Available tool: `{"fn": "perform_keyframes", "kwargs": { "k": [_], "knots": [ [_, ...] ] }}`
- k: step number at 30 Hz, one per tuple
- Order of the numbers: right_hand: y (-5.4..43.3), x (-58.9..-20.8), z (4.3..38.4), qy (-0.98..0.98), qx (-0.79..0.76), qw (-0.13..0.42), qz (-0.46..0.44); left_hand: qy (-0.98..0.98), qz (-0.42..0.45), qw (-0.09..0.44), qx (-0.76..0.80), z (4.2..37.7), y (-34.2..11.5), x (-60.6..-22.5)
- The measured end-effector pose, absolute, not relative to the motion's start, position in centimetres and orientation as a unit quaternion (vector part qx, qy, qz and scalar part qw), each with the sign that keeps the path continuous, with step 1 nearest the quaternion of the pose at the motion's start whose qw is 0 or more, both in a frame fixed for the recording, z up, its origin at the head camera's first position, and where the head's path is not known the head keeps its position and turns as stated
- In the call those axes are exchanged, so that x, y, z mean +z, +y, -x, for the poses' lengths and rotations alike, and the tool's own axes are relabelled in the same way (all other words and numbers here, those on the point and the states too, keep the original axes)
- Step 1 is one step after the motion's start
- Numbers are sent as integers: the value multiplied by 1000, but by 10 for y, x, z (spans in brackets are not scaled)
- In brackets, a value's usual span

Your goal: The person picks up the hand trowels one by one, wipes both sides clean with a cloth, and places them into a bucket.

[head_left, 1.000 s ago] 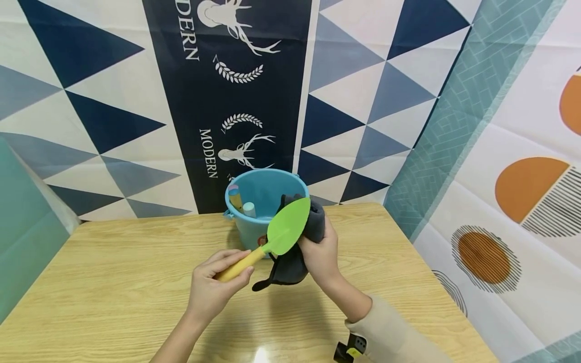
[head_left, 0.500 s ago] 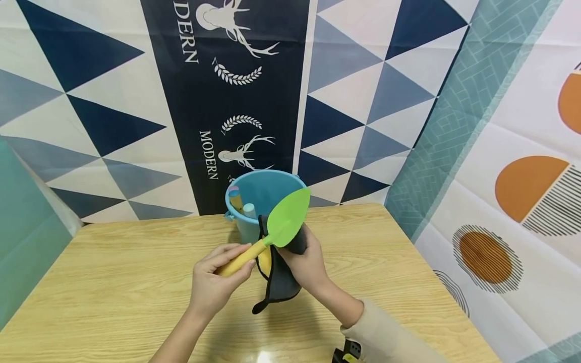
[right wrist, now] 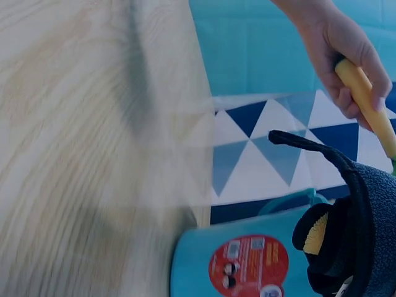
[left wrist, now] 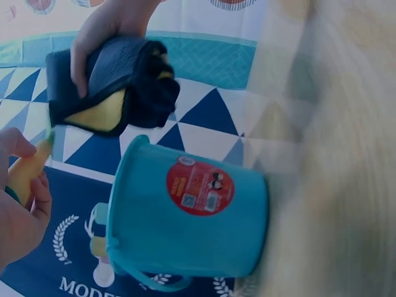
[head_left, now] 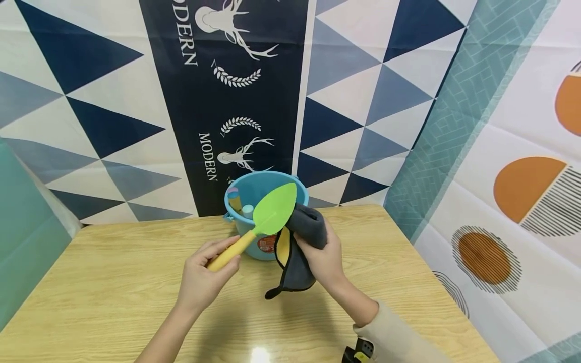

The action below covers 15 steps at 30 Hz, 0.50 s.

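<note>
My left hand [head_left: 202,275] grips the yellow handle of a toy trowel [head_left: 275,207], its green blade pointing up and away to the right. A bunched dark grey cloth [head_left: 307,225] with a yellow inner side and black edging is held in my right hand [head_left: 328,257]. The cloth is close beside the blade, and a black loop hangs from its lower corner. Behind both hands a blue bucket [head_left: 254,241] stands upright on the table. In the left wrist view the cloth [left wrist: 124,77] shows its yellow side above the bucket [left wrist: 185,241].
Inside the bucket, a brown-and-blue handle [head_left: 234,200] and a light blue rounded end [head_left: 247,210] lean at the left. The wooden table [head_left: 113,292] ends at a patterned wall covering [head_left: 118,116] just behind the bucket. A red round sticker [head_left: 267,244] marks the bucket's front.
The cloth dropped lower and nearer half a second ago, then went up and right, away from the blade's edge. The trowel has shifted slightly left and is still held.
</note>
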State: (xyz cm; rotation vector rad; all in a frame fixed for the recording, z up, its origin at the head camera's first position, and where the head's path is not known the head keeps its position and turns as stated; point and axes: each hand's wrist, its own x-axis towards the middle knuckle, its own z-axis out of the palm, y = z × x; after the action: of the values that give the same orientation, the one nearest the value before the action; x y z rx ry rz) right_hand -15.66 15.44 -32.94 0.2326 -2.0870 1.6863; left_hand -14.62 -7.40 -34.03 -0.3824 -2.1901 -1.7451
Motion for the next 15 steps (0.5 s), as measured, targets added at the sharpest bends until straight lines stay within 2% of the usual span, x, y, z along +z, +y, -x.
{"fn": "perform_keyframes", "kwargs": {
  "k": [6,15],
  "knots": [
    [168,-326,157,-755,596,258,-93,-794,109,168,-574,156,-80,-329],
    [179,-326,156,-764,579,275,-74,-832,105,171,-517,170,-72,-314]
  ]
}}
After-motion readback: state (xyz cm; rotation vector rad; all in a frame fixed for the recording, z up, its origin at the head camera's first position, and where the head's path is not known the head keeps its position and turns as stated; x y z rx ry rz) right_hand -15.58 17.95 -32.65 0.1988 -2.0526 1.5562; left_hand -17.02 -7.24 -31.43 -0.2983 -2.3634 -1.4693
